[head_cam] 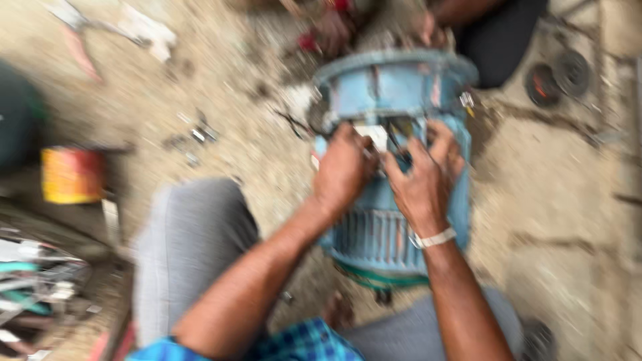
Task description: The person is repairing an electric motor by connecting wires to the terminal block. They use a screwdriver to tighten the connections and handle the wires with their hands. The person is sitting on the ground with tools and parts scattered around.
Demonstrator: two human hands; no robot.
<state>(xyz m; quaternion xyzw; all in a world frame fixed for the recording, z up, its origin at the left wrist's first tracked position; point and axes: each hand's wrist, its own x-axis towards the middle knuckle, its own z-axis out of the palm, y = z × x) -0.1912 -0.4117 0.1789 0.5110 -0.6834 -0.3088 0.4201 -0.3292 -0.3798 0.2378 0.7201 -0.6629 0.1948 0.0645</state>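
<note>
Two bare hands work at the top of a blue, ribbed metal electric motor housing [394, 234] lying on sandy ground [254, 107].

The left hand [342, 170] is curled, its fingers bent down onto the small opening in the middle of the housing; the blur hides whether it grips anything. The right hand [422, 175], with a pale band [433, 238] at the wrist, spreads its fingers over the same opening beside dark wires [394, 137]; what it pinches cannot be told. The two hands are almost touching. The housing sits between the person's grey-trousered knees [190, 247], its wide round flange [394, 77] pointing away. Beyond the flange, another person's hands [334, 30] are near the motor. Red-handled pliers [80, 33] lie well apart at the upper left, and a yellow and red tin [70, 175] stands at the left.
</note>
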